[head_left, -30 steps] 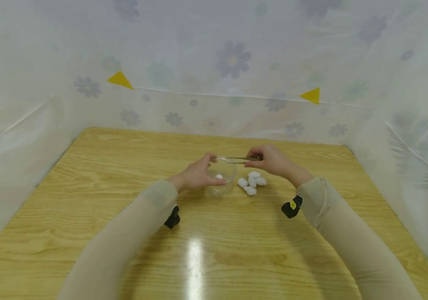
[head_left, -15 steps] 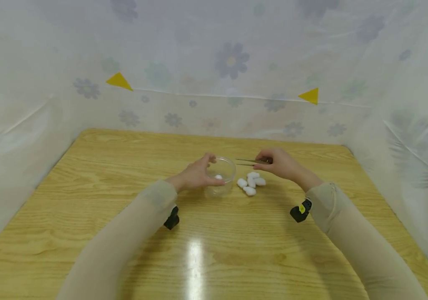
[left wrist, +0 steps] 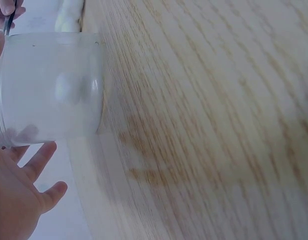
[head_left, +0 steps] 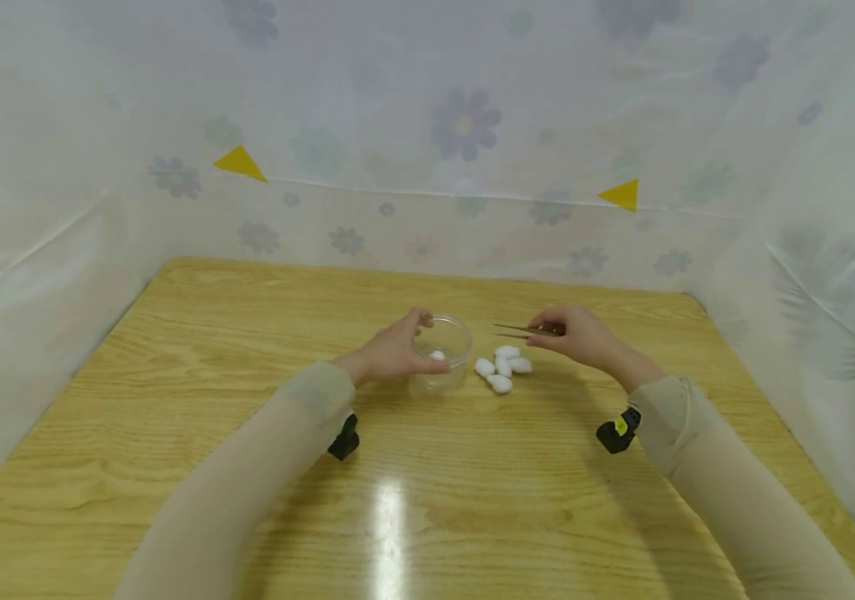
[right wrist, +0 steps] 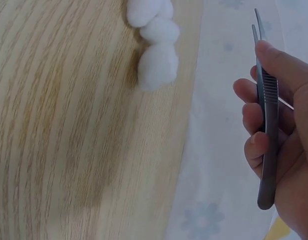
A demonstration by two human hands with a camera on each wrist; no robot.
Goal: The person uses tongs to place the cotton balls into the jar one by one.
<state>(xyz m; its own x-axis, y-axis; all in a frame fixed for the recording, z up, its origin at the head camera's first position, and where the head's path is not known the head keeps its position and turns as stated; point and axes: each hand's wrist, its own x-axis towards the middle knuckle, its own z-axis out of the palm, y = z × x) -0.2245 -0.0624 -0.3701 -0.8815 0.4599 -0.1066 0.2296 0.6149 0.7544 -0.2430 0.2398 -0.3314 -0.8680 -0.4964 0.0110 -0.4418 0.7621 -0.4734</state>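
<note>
My left hand (head_left: pixel 392 348) grips a clear jar (head_left: pixel 452 377) near its rim, thumb on the near side and fingers on the far side. Inside the jar lies a white cotton ball (head_left: pixel 437 355), blurred through the wall in the left wrist view. To the right of the jar, several cotton balls (head_left: pixel 503 365) sit in a loose cluster on the table. Above and right of them, my right hand (head_left: pixel 585 340) holds metal tweezers (right wrist: pixel 269 155) between thumb and fingers. Their tips point left, stand slightly apart and have nothing between them.
The wood-grain table (head_left: pixel 472 500) reaches back to a pale flowered curtain (head_left: pixel 397 108), which also hangs at both sides. Two yellow triangles (head_left: pixel 242 162) mark the back curtain. A black wrist camera (head_left: pixel 618 431) sits under the right sleeve.
My right hand has drawn the tweezers away from the jar's rim, rightward and slightly toward me. The left hand, the jar and the cotton balls have stayed in place.
</note>
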